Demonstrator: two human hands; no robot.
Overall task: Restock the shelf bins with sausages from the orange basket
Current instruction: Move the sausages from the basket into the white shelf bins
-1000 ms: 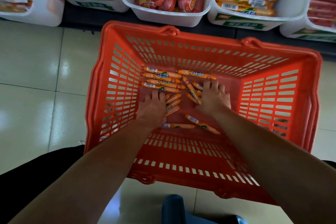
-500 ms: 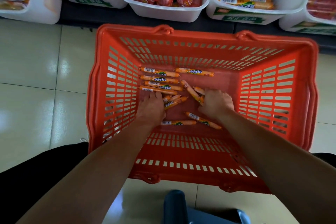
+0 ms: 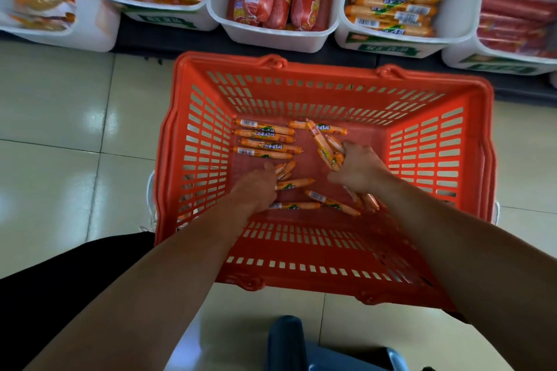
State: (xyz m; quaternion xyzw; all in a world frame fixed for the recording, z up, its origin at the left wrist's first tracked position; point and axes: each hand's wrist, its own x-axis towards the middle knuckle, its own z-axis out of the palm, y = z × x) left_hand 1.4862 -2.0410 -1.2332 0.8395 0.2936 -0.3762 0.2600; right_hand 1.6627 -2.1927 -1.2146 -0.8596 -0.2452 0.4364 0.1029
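The person is bending over the basket (image 3: 331,72), which is sitting on the tiled floor just in front of the shelf, and both hands are down on its floor gathering sausages (image 3: 265,141). The right hand (image 3: 360,173) is curling closed around a small bundle near the basket's middle, ends sticking out above and below the fist. The left hand (image 3: 257,187) is closing on two or three short ones beside it, fingers bent but not fully wrapped — that hold looks looser. Four more sausages are lying in a neat row toward the basket's far-left corner, one is lying along its far wall, and a couple are lying loose between the wrists. So this looks like the pick-up step. Next, I'd judge, both handfuls need lifting clear of the basket's far rim and carrying to the bin (image 3: 452,30) just beyond its far-right corner — it is holding what look like matching orange sausages — without letting any slip.
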